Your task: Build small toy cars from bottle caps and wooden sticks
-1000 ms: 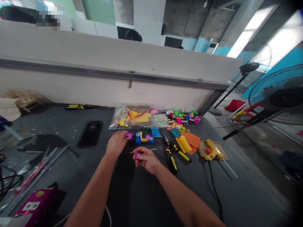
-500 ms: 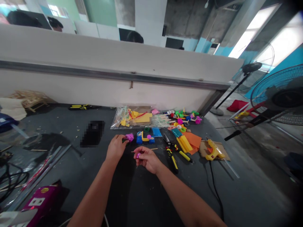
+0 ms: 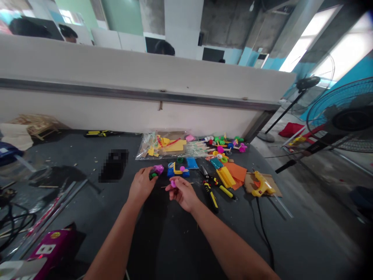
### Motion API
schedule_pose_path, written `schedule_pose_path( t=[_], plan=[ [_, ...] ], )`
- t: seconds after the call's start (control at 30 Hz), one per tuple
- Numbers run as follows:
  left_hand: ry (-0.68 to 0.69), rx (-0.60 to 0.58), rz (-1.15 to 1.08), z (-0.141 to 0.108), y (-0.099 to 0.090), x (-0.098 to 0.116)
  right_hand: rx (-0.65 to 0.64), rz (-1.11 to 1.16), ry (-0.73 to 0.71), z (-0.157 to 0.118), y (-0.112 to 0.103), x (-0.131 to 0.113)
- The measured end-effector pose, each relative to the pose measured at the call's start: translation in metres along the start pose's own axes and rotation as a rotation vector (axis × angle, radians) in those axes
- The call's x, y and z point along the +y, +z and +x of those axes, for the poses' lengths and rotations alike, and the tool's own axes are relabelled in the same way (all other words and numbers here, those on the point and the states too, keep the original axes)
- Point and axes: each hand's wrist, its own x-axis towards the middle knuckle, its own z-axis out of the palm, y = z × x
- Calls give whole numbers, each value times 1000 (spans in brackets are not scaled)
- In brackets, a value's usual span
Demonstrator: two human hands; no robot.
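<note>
My left hand (image 3: 141,184) is closed, its fingertips around a small dark green round piece (image 3: 152,175). Right at those fingertips is a purple lump (image 3: 159,168), which looks like modelling clay in wrapping; whether the fingers grip it too, I cannot tell. My right hand (image 3: 184,194) pinches a smaller purple lump (image 3: 173,184) between thumb and forefinger, its other fingers loosely curled. Just beyond sits a blue-and-yellow piece (image 3: 177,173) with a pink disc on it. A thin wooden stick (image 3: 163,187) lies partly behind the right hand.
Yellow-black pliers (image 3: 212,190) lie right of my right hand, near orange sheets (image 3: 236,175) and a yellow glue gun (image 3: 263,186) with a cord. A plastic bag (image 3: 145,149) and coloured parts line the partition. A purple device (image 3: 52,245) stands front left.
My right hand has lifted its small purple lump slightly up and to the right. My left hand has turned a little, showing more of the green piece. The view has shifted slightly.
</note>
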Motion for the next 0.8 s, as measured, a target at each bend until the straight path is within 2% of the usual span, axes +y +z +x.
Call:
schedule_pose_path(
  t=[0.07, 0.17, 0.27, 0.37, 0.47, 0.63, 0.73, 0.8],
  plan=[
    [-5, 71, -15, -5, -8, 10, 59, -1, -54, 2, -1, 0],
    [12, 178, -137, -18, -19, 35, 125, -24, -89, 4, -1, -1],
    [63, 117, -329, -34, -21, 63, 196, -1, -91, 3, 1, -3],
    [97, 51, -393, -48, -13, 78, 239, 28, -102, 1, 3, -5],
    [138, 93, -350, -54, -3, 78, 234, 8, -125, 0, 3, -5],
    [223, 201, -343, -54, 5, 65, 264, -95, -157, 0, 2, 2],
    [157, 215, -398, -51, 6, 60, 281, -239, -149, 0, 2, 3],
    [48, 169, -478, -51, 6, 58, 267, -346, -142, 0, 1, 1]
  ],
)
